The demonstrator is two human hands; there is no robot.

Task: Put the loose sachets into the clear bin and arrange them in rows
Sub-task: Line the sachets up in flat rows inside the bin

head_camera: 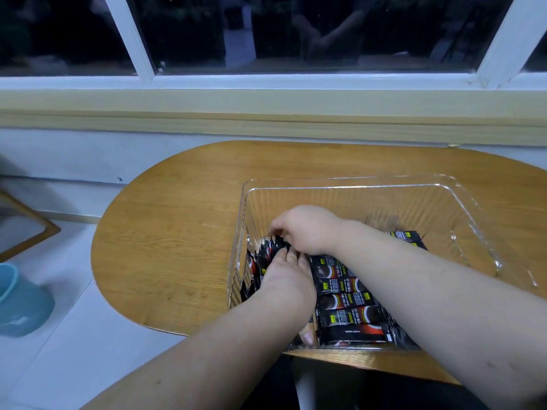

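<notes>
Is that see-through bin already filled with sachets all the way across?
No, the sachets lie only in the near part of the clear bin, and its far part shows bare bottom.

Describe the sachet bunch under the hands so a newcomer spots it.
On the oval wooden table stands a clear ribbed plastic bin. Against its left wall, where left hand and right hand meet, sits a bunch of black sachets. Unlike the neighbouring flat row of sachets, these stand on edge.

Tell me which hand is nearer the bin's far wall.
Right. The right hand is deeper in the clear bin, at the far end of the upright sachets, short of its far wall. The left hand lies closer to the person, towards the near wall.
</notes>
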